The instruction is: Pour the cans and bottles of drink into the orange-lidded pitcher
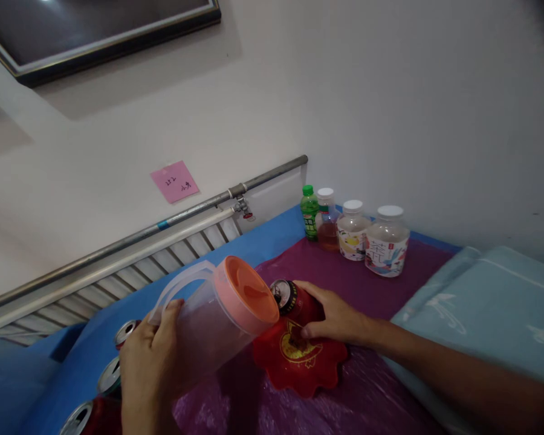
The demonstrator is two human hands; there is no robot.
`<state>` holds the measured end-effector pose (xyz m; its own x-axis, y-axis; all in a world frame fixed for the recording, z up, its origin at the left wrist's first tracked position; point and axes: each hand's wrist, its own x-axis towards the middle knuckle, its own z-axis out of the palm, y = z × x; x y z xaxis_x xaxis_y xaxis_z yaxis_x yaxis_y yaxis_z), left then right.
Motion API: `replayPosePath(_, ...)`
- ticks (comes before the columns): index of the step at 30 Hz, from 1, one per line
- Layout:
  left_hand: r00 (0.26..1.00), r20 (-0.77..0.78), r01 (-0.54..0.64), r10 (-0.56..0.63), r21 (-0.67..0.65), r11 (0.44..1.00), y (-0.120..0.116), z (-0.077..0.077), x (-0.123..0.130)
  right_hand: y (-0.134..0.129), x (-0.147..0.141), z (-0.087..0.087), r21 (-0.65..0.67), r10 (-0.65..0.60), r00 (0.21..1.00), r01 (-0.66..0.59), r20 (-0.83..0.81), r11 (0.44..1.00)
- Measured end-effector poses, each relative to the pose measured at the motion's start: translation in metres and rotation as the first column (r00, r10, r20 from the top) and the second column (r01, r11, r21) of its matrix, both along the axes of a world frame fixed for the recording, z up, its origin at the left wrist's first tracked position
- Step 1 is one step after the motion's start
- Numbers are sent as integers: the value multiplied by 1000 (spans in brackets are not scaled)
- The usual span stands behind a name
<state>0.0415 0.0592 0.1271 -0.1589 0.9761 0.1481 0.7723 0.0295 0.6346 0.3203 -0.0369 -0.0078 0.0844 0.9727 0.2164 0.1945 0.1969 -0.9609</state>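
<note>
My left hand is closed around the handle side of a clear plastic pitcher, which is tilted to the right. An orange lid covers the pitcher's top. My right hand grips a red drink can, its silver top leaning toward the lid's edge. The can's opened top is close by the lid; whether they touch, I cannot tell. Under the can lies a red scalloped dish with a gold design. No flowing liquid shows.
A green bottle, a bottle of amber liquid and two labelled jars stand near the wall. Several opened cans are left of my left hand. Purple plastic covers the blue surface. Folded pale-blue fabric lies right.
</note>
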Motion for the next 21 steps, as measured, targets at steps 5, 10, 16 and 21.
replayPosePath(5,1000,-4,8,-8,-5,1000,-1,1,1,0,1,-2,17,-14,999,13,34,1000)
replayPosePath(10,1000,5,10,-10,3,1000,0,0,0,0,1,-1,13,-19,999,18,51,1000)
replayPosePath(16,1000,22,21,-21,10,1000,-2,3,4,0,-1,-1,-2,-15,1000,15,-14,1000)
replayPosePath(21,994,108,-2,9,-63,998,-2,2,13,-1,-3,-1,-11,10,990,-11,-138,1000)
